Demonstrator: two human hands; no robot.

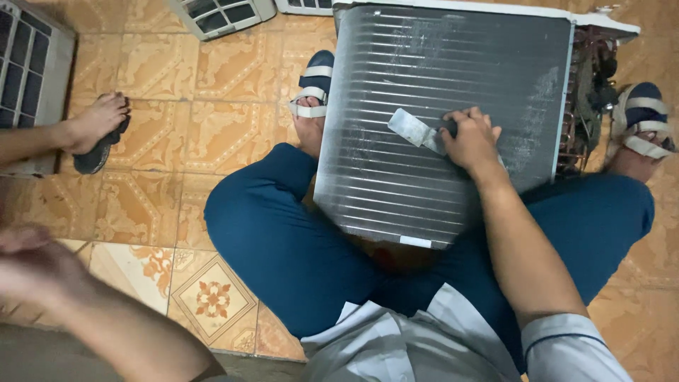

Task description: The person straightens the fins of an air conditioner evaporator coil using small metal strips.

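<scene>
A finned metal coil block (438, 64) from a cooling unit leans between my knees, its grey fins facing me with pale scuffed patches. My right hand (472, 138) rests on the fins at centre right and grips a flat, dull metal scraper-like tool (414, 130), whose blade points left against the fins. My left hand (32, 265) is out at the lower left, well away from the coil and blurred. I see nothing in it, but its fingers are too smeared to read.
Tangled pipes (587, 92) stick out at the coil's right end. Another person's foot in a dark sandal (95, 124) rests on the patterned tile floor at left, next to a grey grilled casing (28, 64). A white plastic grille (223, 14) lies at the top.
</scene>
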